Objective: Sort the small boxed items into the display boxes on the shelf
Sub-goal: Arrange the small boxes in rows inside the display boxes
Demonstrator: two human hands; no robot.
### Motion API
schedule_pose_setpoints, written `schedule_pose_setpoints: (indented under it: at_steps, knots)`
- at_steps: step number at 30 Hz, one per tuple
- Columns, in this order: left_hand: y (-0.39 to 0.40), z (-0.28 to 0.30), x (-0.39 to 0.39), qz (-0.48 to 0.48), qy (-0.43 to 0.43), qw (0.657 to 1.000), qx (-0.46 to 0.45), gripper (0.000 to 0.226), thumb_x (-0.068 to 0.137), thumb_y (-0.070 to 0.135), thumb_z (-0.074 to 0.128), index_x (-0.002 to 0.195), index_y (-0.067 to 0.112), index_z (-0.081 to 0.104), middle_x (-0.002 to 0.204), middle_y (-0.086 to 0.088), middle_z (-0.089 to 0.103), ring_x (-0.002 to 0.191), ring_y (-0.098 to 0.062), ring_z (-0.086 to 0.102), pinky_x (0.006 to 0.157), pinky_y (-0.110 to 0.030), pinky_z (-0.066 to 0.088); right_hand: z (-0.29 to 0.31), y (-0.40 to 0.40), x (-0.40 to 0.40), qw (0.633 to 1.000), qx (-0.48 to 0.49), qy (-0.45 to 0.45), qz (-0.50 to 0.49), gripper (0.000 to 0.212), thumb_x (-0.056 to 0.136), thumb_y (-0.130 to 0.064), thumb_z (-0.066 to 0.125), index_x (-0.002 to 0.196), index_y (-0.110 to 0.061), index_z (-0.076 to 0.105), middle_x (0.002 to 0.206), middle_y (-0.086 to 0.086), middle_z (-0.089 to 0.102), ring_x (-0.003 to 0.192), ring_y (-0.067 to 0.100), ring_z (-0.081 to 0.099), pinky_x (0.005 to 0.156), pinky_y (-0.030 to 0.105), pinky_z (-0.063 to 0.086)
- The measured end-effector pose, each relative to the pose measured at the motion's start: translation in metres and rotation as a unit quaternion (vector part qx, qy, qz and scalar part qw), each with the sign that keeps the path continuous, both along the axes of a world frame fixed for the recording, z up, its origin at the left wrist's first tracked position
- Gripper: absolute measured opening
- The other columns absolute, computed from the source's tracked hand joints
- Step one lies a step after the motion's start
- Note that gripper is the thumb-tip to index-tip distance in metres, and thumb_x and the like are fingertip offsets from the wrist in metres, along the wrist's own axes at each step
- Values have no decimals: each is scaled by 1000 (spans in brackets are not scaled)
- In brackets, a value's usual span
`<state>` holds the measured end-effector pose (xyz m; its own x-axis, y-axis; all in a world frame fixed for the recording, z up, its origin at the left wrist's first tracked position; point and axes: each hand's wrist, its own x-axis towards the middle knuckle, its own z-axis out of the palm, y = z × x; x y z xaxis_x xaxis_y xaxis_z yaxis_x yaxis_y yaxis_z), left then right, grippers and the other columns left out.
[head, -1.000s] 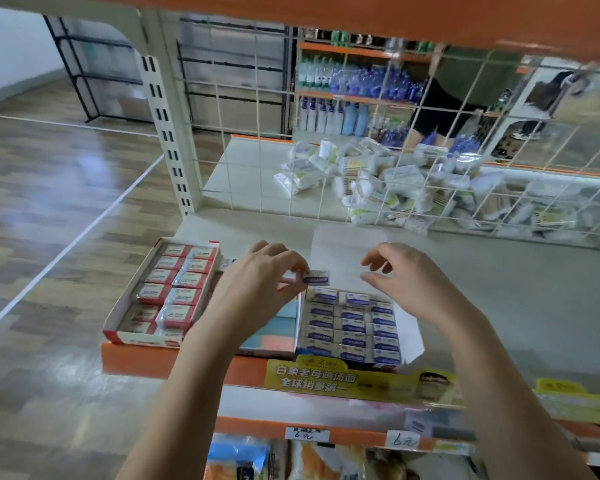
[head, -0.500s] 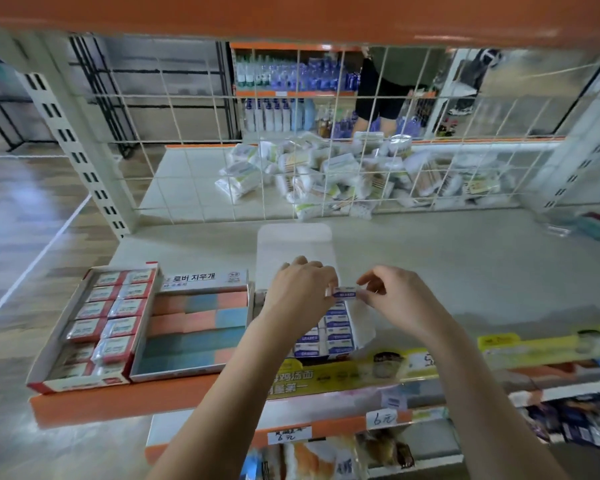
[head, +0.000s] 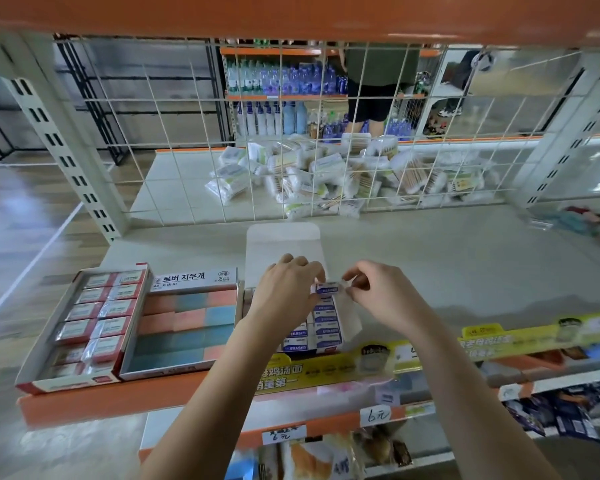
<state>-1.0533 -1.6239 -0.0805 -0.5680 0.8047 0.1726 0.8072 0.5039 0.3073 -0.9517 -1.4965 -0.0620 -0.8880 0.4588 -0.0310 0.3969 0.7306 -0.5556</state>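
small white-and-blue boxed eraser point(head: 329, 288) pinched at both ends: left hand point(head: 284, 292) gripping its left end, fingers curled over, right hand point(head: 381, 292) pinching its right end between thumb and fingertips. held just above the far end of the white display box of blue-labelled erasers point(head: 321, 329), where rows of matching erasers lie flat; left part of that box hidden under the left hand and forearm. white rounded lid flap point(head: 283, 244) of the same box folded back flat onto the pale grey shelf board point(head: 447, 271) behind the hands.

just left of that box, touching it, an open white display box of pink and blue block erasers point(head: 184, 327) with korean lettering on its raised flap. further left, against it, a red-and-white display box of wrapped red-labelled erasers point(head: 87, 323), two columns deep.

behind, a white wire grid panel point(head: 326, 133) closing off the back of the shelf; through it a heap of white plastic-wrapped packets point(head: 319, 174) on the opposite shelf, bottles further off, and a person in dark shorts point(head: 371, 98). along the orange front edge, a yellow printed strip point(head: 326, 372); handwritten price tags point(head: 374, 415) on the shelf below.
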Motion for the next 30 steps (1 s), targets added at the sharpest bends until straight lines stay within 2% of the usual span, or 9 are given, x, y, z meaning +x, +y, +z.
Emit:
schedule_pose_setpoints:
  at_steps: [6,9,15,20,24,30]
  knots:
    - [4,0,-1,-30,-6,1000,-2,26,88,37,58,111,25,58,105,6,63,101,-15,47,81,-25,34,2,-1,-1,1000,4,-5,5,20,90,-15,57,109,-16,62,103,0,67,91,13,61,79,21,47]
    - [3,0,-1,-28,-9,1000,9,25,88,38,59,109,25,57,105,7,64,101,-15,46,78,-24,33,1,-1,-2,1000,6,-5,6,20,90,-15,57,110,-16,62,103,0,67,87,11,59,75,18,44]
    - [-2,-3,-6,1,12,1000,3,26,87,38,60,109,24,61,110,6,59,106,-16,46,85,-27,35,-1,1,-2,1000,-2,-8,2,19,90,-14,57,108,-17,62,99,-2,67,89,12,59,76,21,44]
    - [-2,-3,-3,-5,5,1000,13,27,88,34,60,115,27,55,107,5,60,104,-16,47,81,-26,33,-1,2,-3,1000,-3,-8,4,20,89,-14,58,108,-18,62,99,-3,66,89,11,59,77,20,44]
    - [-4,-2,-4,-6,0,1000,12,26,88,32,60,114,29,56,107,6,59,104,-16,48,79,-25,33,-3,5,-3,1000,-12,-7,7,19,89,-14,58,106,-20,63,94,-5,63,86,9,57,72,18,41]
    - [-2,1,-2,-5,4,1000,-6,24,89,35,58,112,30,57,108,6,60,105,-15,49,84,-27,37,-5,7,-4,1000,-13,-2,5,17,88,-13,59,103,-20,63,91,-6,63,84,9,58,70,18,42]
